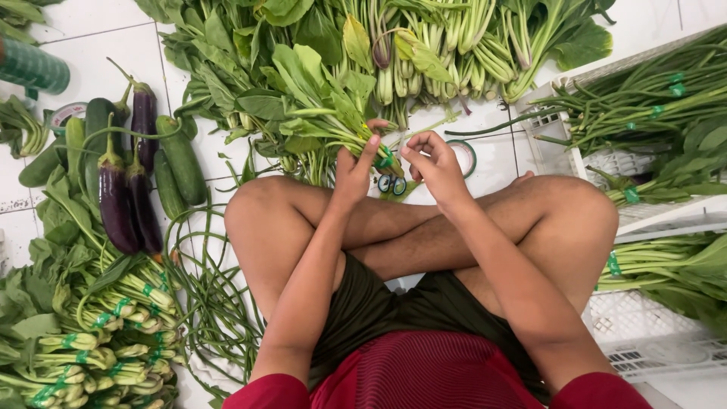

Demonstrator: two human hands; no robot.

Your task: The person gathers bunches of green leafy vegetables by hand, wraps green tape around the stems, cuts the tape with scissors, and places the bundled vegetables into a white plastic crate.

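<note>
- Two bare hands meet above the crossed legs in the head view: the left hand is clenched around the stems of a leafy green bunch, and the right hand pinches at the same stem ends with its fingertips.
- The bunch has broad, smooth, soft leaves and pale, slim stalks; a band of green tape circles the stems, partly hidden by the fingers.
- A roll of green tape lies on the white tiled floor just beyond the right hand, half covered by it.
- Small scissors with blue loops peek out under the hands; their blades cannot be seen.
- Glossy purple eggplants and matte green cucumbers lie by the floor's left edge.
- White perforated plastic crates at the right edge hold long beans, cut off by the frame.
</note>
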